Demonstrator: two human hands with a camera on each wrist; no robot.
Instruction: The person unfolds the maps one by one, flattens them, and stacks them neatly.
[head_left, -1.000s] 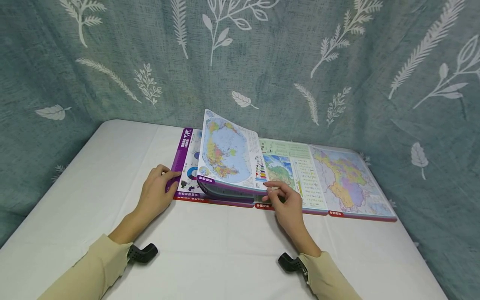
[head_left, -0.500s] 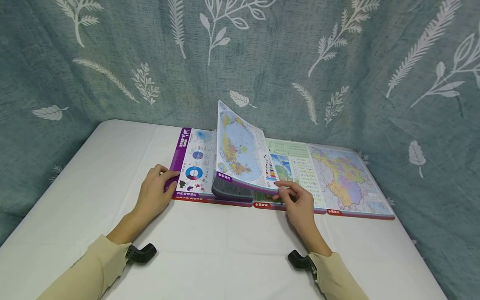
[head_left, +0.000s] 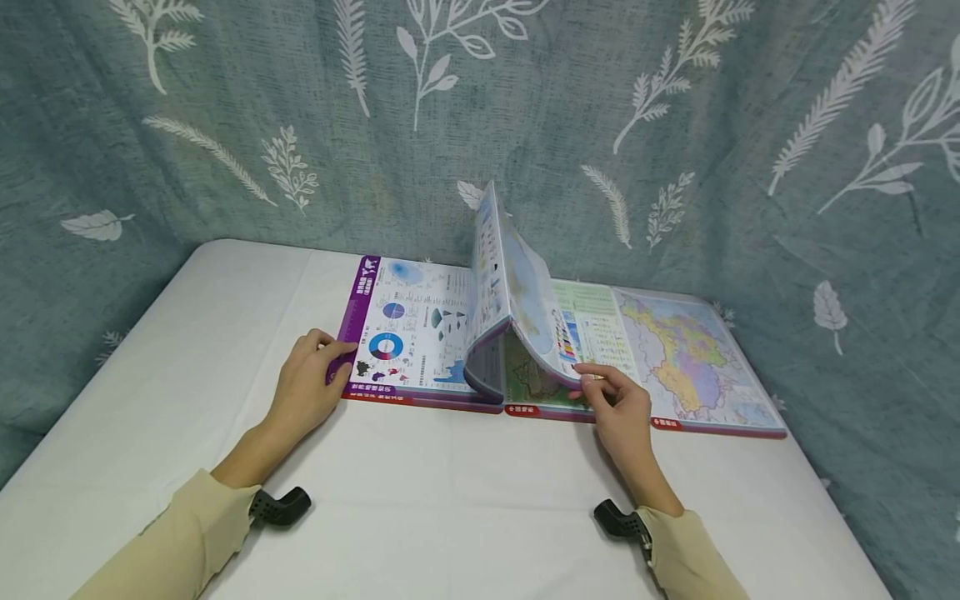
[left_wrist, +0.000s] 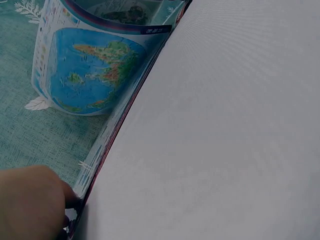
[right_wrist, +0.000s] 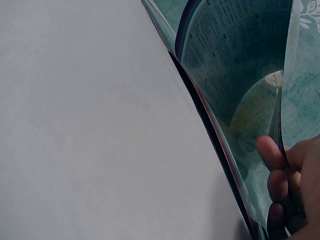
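Note:
A fold-out map with laminated, printed panels lies along the white table. My right hand pinches the near edge of a lifted world-map panel between thumb and fingers. That panel stands up in a sharp fold, its left face curving down to the flat sheet. My left hand rests at the purple left margin, touching it with thumb and forefinger; its other fingers are partly hidden. In the left wrist view, the raised panel shows a blue world map. The right wrist view shows the pinched sheet bowed above the lower panel.
The white tablecloth stretches in front of the map. Behind it hangs a green curtain with white leaf prints, close to the raised fold. Black wrist cameras sit at both sleeves.
My right hand has moved right, drawing the world-map panel with it. The fold has risen and shifted right, uncovering the chart-covered page at left. My left hand stays at the margin.

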